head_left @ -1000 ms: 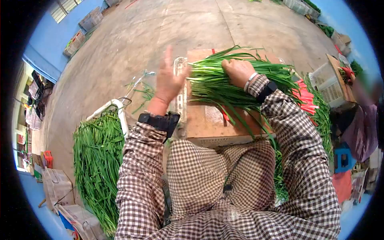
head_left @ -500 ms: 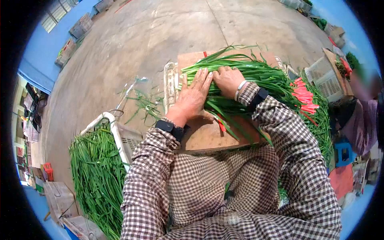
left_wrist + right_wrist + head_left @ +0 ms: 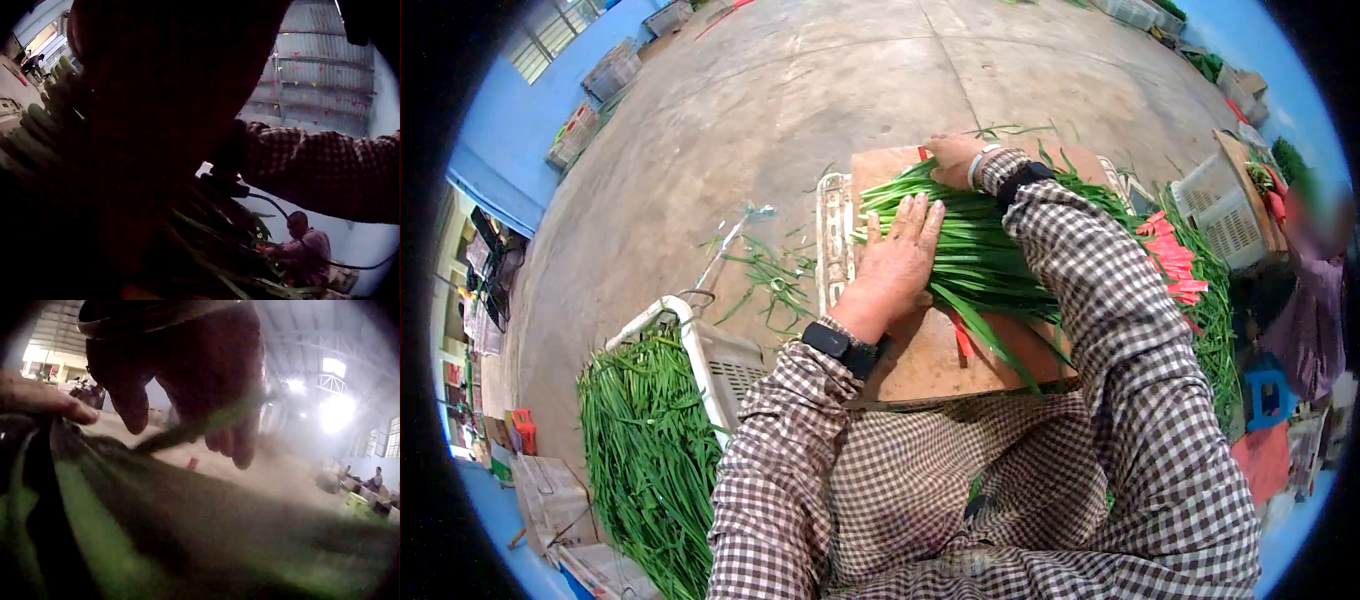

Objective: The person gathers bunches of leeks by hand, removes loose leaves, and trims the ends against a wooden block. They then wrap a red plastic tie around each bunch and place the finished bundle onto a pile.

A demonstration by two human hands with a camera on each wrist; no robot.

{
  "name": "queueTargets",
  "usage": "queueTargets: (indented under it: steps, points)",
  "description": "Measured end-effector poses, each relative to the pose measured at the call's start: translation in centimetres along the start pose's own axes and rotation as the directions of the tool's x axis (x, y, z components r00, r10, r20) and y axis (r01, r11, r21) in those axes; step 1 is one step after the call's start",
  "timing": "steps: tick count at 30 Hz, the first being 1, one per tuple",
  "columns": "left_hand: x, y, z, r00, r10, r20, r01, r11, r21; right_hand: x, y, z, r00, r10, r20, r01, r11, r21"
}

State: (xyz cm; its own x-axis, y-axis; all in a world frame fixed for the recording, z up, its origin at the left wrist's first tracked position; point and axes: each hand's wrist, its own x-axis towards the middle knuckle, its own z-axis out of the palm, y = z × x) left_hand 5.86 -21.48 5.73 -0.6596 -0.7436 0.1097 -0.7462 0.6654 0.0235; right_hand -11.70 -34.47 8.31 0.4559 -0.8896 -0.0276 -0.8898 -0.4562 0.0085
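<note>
A thick bundle of garlic chives (image 3: 990, 250) lies across a brown board (image 3: 900, 365), pale stem ends to the left. My left hand (image 3: 897, 255) rests flat on the stems with its fingers extended. My right hand (image 3: 953, 160) is at the bundle's far edge, close to one end of a red strip (image 3: 922, 153). That strip's near end shows below the bundle. In the right wrist view the fingers (image 3: 240, 447) hang down, apart from the thumb, with a green leaf crossing them. The left wrist view is mostly dark.
A white crate (image 3: 730, 370) heaped with loose chives (image 3: 645, 440) stands at the left. Red strips (image 3: 1170, 255) lie to the right, over more greens. A blue stool (image 3: 1268, 392) and a seated person (image 3: 309, 247) are further right. Loose leaves litter the floor (image 3: 775, 275).
My left hand has come down from the air onto the stems and stays there. The right hand has moved from the top of the bundle to its far edge, by the red strip.
</note>
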Motion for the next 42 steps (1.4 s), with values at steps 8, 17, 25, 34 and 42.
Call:
queueTargets:
  steps: [8,17,25,34,42]
  points:
    - [0.8,0.3,2.7,0.990,-0.011,-0.140,0.033,0.988,0.154,-1.5,-1.3,0.8,0.996,0.085,0.031,-0.086,0.996,0.032]
    - [0.4,1.5,2.0,0.958,-0.091,-0.271,0.127,0.985,0.118,-2.6,-0.6,3.0,0.991,-0.120,0.053,0.113,0.986,0.121]
    - [2.9,0.4,1.1,0.944,-0.061,-0.325,0.185,0.911,0.367,-4.9,-2.6,1.1,0.959,-0.257,-0.121,0.285,0.872,0.399]
    - [3.6,-0.9,-1.5,0.979,-0.072,0.189,0.088,0.993,-0.078,-4.8,-1.7,1.7,0.946,-0.323,-0.024,0.309,0.874,0.375]
    - [4.0,-1.7,0.2,0.975,0.041,0.219,-0.016,0.993,-0.113,-9.0,-4.0,-1.6,0.965,-0.159,0.208,0.089,0.947,0.308]
